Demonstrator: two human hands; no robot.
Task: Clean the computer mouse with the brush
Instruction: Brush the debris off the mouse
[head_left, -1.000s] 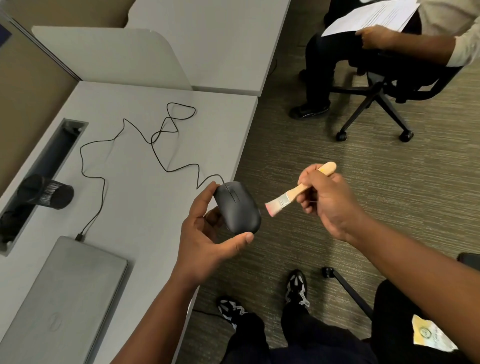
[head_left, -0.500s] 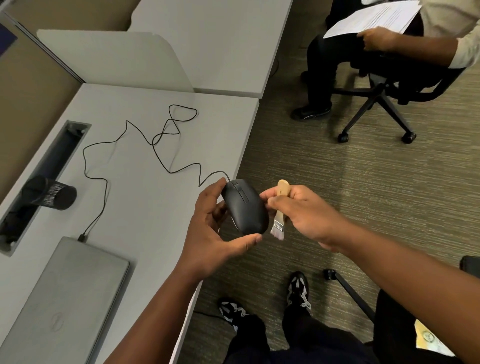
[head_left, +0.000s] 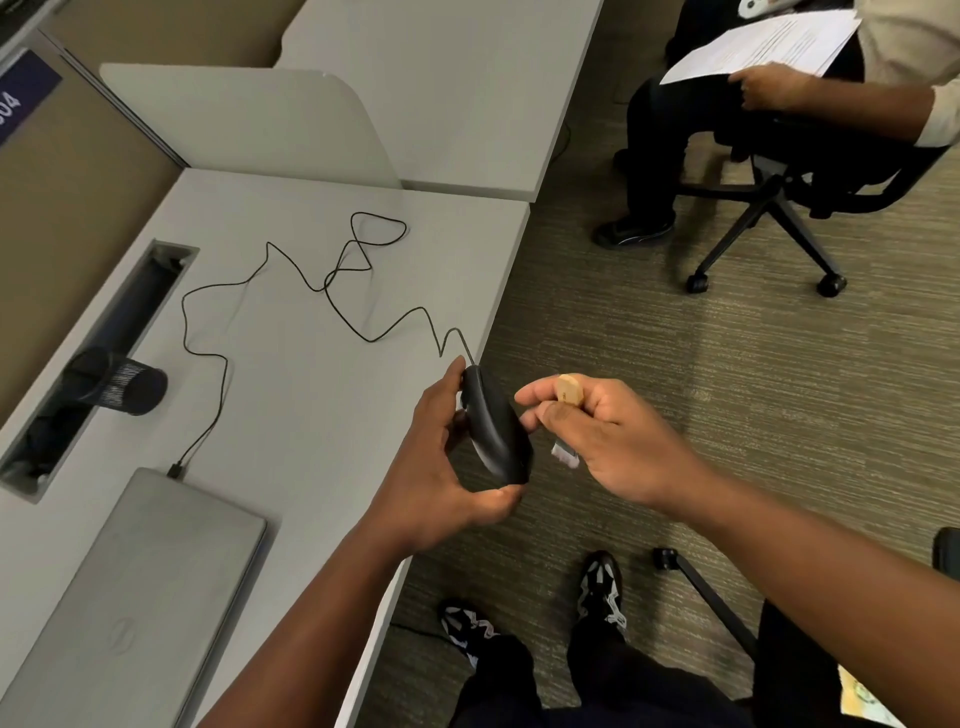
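Two hands meet just past the desk edge. Left hand curls around the black computer mouse, thumb beneath, fingertips on its far end. Right hand pinches the brush, bristles beside the mouse. A closed laptop bears an unreadable logo; the mesh cup lies tipped, contents unseen.

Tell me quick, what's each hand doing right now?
Left hand: closed around the black mouse, held up off the desk.
Right hand: closed on the brush, bristles pointing down beside the mouse.
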